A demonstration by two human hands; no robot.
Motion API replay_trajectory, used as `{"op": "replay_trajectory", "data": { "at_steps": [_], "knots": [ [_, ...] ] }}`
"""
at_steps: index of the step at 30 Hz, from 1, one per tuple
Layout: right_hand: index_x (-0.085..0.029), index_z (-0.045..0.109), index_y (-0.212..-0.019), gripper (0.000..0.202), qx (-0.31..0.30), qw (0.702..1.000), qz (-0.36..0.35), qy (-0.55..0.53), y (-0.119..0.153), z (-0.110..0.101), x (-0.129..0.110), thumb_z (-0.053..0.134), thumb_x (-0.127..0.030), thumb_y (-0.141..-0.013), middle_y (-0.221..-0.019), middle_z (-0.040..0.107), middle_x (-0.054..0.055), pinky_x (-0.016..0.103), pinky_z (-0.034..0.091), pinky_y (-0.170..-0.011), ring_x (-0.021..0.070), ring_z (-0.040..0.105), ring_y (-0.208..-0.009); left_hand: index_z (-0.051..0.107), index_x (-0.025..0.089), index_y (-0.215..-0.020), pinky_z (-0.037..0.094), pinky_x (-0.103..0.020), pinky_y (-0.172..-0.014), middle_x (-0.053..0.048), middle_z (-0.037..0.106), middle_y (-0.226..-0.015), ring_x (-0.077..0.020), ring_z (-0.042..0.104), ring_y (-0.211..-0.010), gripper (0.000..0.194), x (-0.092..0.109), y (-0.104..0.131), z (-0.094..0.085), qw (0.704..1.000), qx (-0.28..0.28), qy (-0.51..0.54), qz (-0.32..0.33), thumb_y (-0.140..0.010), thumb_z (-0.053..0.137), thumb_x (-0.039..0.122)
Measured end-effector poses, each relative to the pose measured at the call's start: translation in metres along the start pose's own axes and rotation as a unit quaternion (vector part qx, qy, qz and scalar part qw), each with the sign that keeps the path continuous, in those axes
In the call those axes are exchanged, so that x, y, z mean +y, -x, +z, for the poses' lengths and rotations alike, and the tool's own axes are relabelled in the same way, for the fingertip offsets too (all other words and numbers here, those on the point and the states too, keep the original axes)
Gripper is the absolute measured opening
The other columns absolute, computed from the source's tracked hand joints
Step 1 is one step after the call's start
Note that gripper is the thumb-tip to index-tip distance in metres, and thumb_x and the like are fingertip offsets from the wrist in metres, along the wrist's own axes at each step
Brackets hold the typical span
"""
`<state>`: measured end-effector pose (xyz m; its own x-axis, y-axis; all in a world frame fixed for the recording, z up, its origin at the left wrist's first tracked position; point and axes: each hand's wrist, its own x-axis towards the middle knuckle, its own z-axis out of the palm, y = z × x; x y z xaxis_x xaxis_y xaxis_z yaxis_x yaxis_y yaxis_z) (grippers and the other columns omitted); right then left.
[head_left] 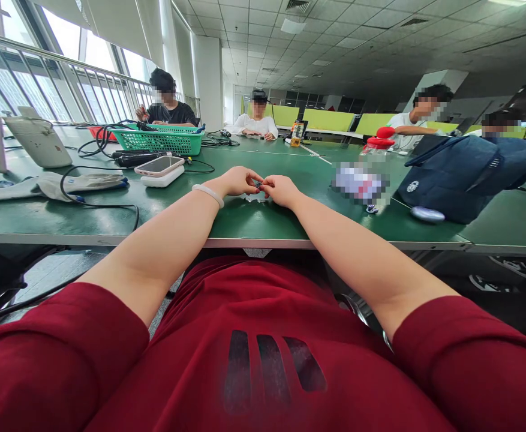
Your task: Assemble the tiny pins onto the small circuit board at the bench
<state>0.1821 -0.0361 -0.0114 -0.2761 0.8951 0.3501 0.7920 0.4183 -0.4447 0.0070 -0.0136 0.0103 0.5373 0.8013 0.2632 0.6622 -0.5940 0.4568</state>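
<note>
Over the green table, my left hand and my right hand meet fingertip to fingertip. Between them is a small dark piece, too small to name, pinched by the fingers of both hands. On the tabletop just below the hands lie some clear, shiny bits, partly covered by the fingers. A pale band circles my left wrist.
To the left are a phone on a white case, gloves, black cables, a green basket and a white device. A dark blue bag and a red-lidded jar stand right. Several people sit around the table.
</note>
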Motion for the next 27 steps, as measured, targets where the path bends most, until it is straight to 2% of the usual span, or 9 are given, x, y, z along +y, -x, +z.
{"op": "replay_trajectory", "data": {
  "at_steps": [8, 13, 17, 27],
  "knots": [
    [-0.015, 0.068, -0.087, 0.022, 0.001, 1.0, -0.004, -0.005, -0.0001, 0.0, 0.0023, 0.05, -0.029, -0.088, -0.074, 0.07, 0.001, 0.022, 0.039, -0.065, 0.0107, 0.052, -0.063, 0.071, 0.017, -0.11, 0.047, -0.024, -0.065, -0.002, 0.071, -0.071, -0.0126, 0.061, -0.06, 0.046, -0.0016, -0.0009, 0.0014, 1.0, -0.019, 0.019, -0.013, -0.066, 0.073, 0.031],
    [-0.015, 0.069, -0.088, 0.023, 0.005, 1.0, -0.011, -0.003, -0.0006, 0.0005, 0.004, 0.049, -0.028, -0.088, -0.075, 0.07, 0.002, 0.022, 0.038, -0.066, 0.0105, 0.052, -0.062, 0.075, 0.015, -0.093, 0.048, -0.023, -0.064, -0.005, 0.073, -0.077, -0.0133, 0.063, -0.062, 0.033, -0.0006, 0.0009, 0.0007, 0.999, -0.027, 0.008, -0.024, -0.071, 0.069, 0.039],
    [-0.015, 0.068, -0.087, 0.022, 0.005, 1.0, -0.007, 0.0, 0.0, 0.0005, 0.0024, 0.05, -0.027, -0.089, -0.074, 0.07, 0.001, 0.021, 0.037, -0.064, 0.0101, 0.052, -0.062, 0.075, 0.015, -0.08, 0.048, -0.022, -0.063, -0.006, 0.073, -0.076, -0.0133, 0.063, -0.063, 0.032, 0.0036, 0.0041, -0.0004, 0.998, -0.031, -0.012, -0.053, -0.071, 0.067, 0.045],
    [-0.015, 0.067, -0.086, 0.022, 0.003, 1.0, -0.009, 0.009, 0.0017, -0.0007, 0.0008, 0.049, -0.027, -0.088, -0.074, 0.07, 0.002, 0.022, 0.038, -0.065, 0.0111, 0.054, -0.064, 0.073, 0.014, -0.075, 0.047, -0.024, -0.063, -0.006, 0.072, -0.073, -0.0139, 0.061, -0.061, 0.03, 0.0027, 0.003, 0.0005, 0.997, -0.039, 0.017, -0.059, -0.069, 0.069, 0.043]
  ]
}}
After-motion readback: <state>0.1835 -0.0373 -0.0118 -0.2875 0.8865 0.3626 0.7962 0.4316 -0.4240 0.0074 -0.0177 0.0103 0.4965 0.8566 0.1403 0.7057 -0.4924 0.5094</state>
